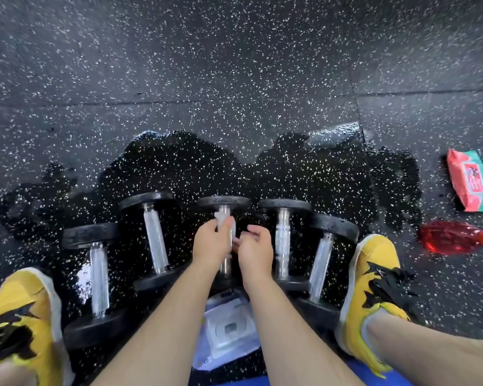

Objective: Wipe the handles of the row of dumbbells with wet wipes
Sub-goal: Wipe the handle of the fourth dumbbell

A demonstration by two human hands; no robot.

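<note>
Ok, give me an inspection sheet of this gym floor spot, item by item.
Surface: speckled rubber floor, wet dark patch under the dumbbells.
Job's things: five dumbbells in a row; wet wipe on the handle of the middle dumbbell; wipes pack at right.
Clutter: red bottle lying on its side.
Grippers: left hand grips the wet wipe; right hand beside it, fingers curled, hold unclear.
Cables: nothing seen.
Surroundings: yellow shoes either side of the row.

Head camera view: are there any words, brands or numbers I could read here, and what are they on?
Nothing reads clearly.
Wet wipes pack: printed label, too blurred to read.
White pack at bottom centre: small marks, too blurred.
Dumbbells: no numbers visible.
</note>
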